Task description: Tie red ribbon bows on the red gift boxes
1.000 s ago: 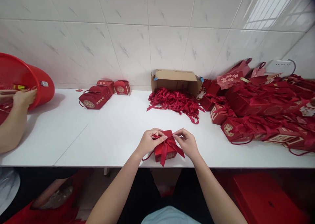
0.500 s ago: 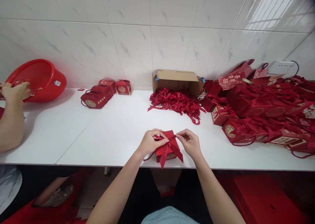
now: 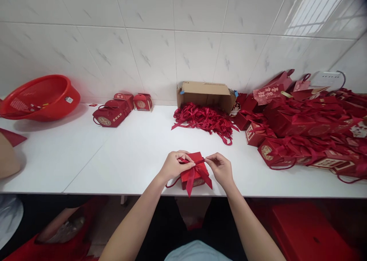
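A small red gift box [image 3: 186,175] with a gold print on its front stands near the table's front edge. Across its top lies a red ribbon bow [image 3: 191,180], its tails hanging over the front. My left hand [image 3: 177,164] pinches the ribbon at the knot, thumb and fingertips together on top of the box. To the right of the box, my right hand [image 3: 220,167] pinches a loop of the same ribbon, drawn out sideways. A thin cord handle shows at the box's left side, partly behind my left hand.
Behind the box, red ribbons [image 3: 205,119] spill from a cardboard box [image 3: 206,88]. Many finished-looking red gift boxes [image 3: 309,119] are heaped at the right. Several gift boxes [image 3: 114,112] stand back left, beside a tilted red plastic basin [image 3: 61,100]. A co-worker's arm [image 3: 8,158] is at the left edge.
The co-worker's hand has left the red basin, which now rests lower and tilts less. Both my hands keep their pinch on the ribbon with hardly any movement.
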A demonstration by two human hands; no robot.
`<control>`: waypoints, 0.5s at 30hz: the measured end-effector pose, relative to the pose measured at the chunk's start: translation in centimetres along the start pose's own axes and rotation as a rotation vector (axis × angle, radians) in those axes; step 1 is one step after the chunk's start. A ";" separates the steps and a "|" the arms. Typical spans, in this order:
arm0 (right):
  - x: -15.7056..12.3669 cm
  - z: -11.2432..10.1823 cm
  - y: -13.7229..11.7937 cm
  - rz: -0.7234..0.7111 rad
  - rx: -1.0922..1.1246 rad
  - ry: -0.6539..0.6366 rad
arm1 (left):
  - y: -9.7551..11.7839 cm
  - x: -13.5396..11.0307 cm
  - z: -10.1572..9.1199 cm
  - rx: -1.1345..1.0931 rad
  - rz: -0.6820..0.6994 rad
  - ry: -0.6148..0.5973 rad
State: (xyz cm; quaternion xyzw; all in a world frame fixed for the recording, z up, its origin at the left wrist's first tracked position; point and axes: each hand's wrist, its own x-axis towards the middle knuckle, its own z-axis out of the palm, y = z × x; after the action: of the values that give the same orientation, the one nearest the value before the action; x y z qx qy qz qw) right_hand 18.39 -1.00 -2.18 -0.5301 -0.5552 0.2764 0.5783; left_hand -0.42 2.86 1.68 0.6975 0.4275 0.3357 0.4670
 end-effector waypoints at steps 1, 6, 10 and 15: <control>0.0 0.0 0.1 0.007 0.006 -0.003 | 0.0 0.0 0.0 -0.003 0.000 0.002; 0.4 -1.3 0.6 0.034 0.049 -0.187 | 0.1 0.0 -0.2 -0.029 0.009 -0.035; 0.7 -3.6 0.8 -0.093 0.095 -0.556 | 0.4 -0.4 0.1 -0.064 0.061 -0.062; -0.7 -4.5 -0.4 -0.108 -0.038 -0.741 | 0.5 -0.7 1.6 -0.089 0.114 -0.027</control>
State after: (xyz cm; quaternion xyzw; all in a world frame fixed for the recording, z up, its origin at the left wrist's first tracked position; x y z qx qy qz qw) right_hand 22.37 -3.13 -1.24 -0.3748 -0.7588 0.4082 0.3421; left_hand 0.84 1.48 1.53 0.7037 0.3654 0.3710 0.4833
